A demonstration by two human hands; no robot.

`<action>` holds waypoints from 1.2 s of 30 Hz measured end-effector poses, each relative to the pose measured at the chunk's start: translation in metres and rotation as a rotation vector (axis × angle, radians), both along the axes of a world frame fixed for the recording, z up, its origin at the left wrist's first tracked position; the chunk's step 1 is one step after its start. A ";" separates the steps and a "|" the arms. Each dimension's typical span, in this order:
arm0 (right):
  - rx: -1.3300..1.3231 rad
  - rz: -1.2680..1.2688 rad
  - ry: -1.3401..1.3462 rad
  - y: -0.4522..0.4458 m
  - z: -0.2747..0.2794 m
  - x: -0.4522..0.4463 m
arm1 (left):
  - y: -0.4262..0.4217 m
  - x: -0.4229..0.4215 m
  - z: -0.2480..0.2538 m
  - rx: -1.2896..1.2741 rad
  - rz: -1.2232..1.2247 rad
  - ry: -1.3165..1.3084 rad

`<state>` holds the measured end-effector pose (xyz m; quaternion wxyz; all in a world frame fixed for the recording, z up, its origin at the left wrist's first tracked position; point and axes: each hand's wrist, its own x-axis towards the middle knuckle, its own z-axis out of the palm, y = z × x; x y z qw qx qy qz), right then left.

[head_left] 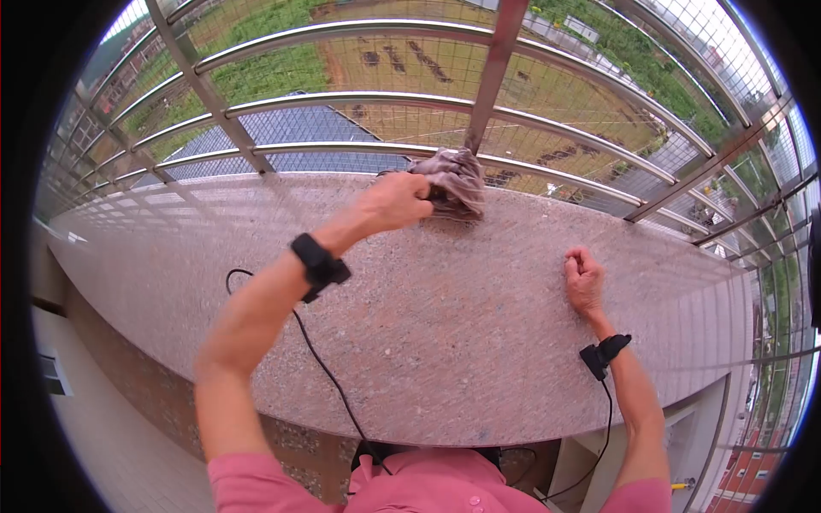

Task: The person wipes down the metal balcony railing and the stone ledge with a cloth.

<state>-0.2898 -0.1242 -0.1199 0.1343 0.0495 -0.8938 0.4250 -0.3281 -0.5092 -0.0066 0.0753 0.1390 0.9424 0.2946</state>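
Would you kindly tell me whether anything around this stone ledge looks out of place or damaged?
I see no obvious spill or damage. The one slightly untidy thing is the black cable, lying loose across the ledge and looping beyond the left forearm, where it might snag.

The left grip (pixel 400 201) hides part of the cloth (pixel 463 178), whose underside is out of sight. The left forearm (pixel 256 316) is blurred and covers a stretch of black cable (pixel 329 372). Curled fingers hide the palm of the right grip (pixel 584 280). The bottom edge cuts off the pink shirt (pixel 432 483); distant buildings (pixel 714 47) are too small to make out.
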 end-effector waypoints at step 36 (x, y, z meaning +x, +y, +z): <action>0.421 -0.258 -0.479 -0.046 0.044 -0.013 | -0.373 0.110 -0.060 -0.139 0.397 -0.133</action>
